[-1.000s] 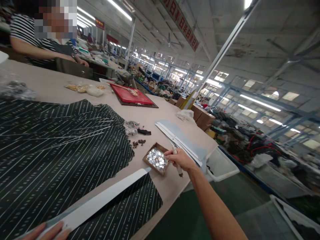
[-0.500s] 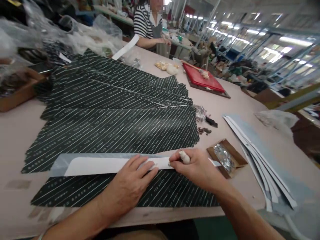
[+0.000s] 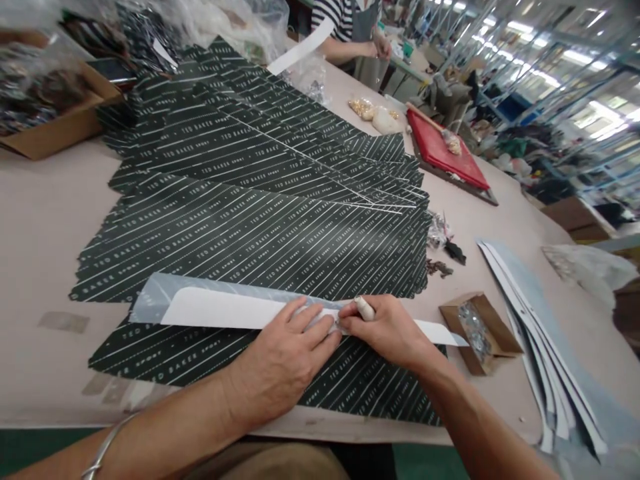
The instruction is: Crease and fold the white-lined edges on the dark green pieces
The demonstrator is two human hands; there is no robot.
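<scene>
A long white template strip [image 3: 220,308] lies with a translucent bluish sheet [image 3: 153,300] under it, across dark fabric printed with white slanting lines [image 3: 165,363]. My left hand [image 3: 287,353] rests on the strip with its fingers stretched out, pressing it down. Close to those fingertips, my right hand [image 3: 385,330] is closed in a pinch on a small awl-like tool [image 3: 365,309], whose pale rounded handle sticks up. Its point is hidden by my fingers, at the strip's surface. The strip's tapered right end shows beyond my right hand.
More striped fabric [image 3: 250,233] is stacked behind the strip. A small cardboard box [image 3: 483,333] of shiny pieces and a bundle of white strips [image 3: 540,333] lie to the right. Further back are a red board [image 3: 447,148] and a co-worker [image 3: 345,33]; an open carton [image 3: 60,127] stands left.
The view has tilted down and shifted left. My left hand has slid along the strip closer to my right hand, which still pinches the awl-like tool.
</scene>
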